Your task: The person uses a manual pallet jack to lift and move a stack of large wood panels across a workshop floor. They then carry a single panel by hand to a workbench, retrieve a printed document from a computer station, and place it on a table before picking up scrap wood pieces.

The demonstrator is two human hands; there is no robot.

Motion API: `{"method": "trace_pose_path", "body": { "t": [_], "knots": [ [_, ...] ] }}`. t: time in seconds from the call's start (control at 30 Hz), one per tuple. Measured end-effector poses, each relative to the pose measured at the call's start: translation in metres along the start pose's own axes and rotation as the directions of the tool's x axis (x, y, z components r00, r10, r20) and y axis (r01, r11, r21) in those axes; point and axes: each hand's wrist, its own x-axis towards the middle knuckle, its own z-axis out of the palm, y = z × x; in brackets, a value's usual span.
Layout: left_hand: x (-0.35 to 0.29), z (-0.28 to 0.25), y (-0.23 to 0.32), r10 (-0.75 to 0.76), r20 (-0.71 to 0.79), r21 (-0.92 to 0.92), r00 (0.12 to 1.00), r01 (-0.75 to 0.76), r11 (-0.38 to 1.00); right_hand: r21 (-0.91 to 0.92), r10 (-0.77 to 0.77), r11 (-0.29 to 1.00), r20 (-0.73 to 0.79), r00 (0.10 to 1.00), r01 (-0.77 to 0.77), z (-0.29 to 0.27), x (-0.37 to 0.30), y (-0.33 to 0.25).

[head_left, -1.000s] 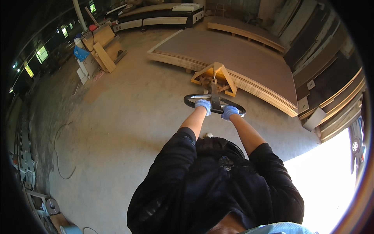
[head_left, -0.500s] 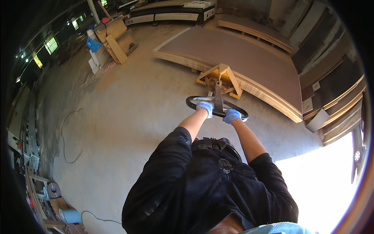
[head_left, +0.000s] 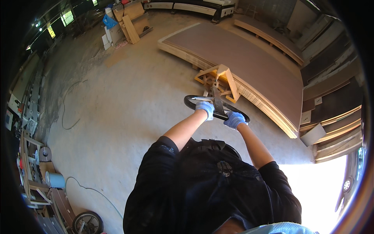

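On the concrete floor point(head_left: 117, 113), a yellow pallet jack point(head_left: 232, 86) stands by a board stack point(head_left: 249, 66), its shaft point(head_left: 217, 98) pointing toward the person, its loop handle point(head_left: 221, 116) stretching left to right, clasped by left hand point(head_left: 205, 110) and right hand point(head_left: 235, 120), the jack ahead of both.

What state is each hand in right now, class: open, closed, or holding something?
Left hand: closed, holding the black loop handle.
Right hand: closed, also holding the black loop handle.

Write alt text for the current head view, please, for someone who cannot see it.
Blue-gloved left hand and right hand grip the black loop handle of a yellow pallet jack beside a stack of brown boards.
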Motion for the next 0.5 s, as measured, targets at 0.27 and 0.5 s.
{"method": "trace_pose_path", "body": {
  "t": [0.27,0.5],
  "knots": [
    [-0.045,-0.023,0.02,0.089,-0.173,-0.055,0.981,-0.1,0.994,0.048,-0.027,0.998,-0.179,0.983,0.036,-0.014,-0.054,0.021],
    [-0.064,-0.077,-0.055,-0.103,-0.645,-0.079,0.758,0.068,0.995,0.159,-0.013,0.983,-0.452,0.892,0.094,-0.084,-0.038,-0.01]
  ]
}}
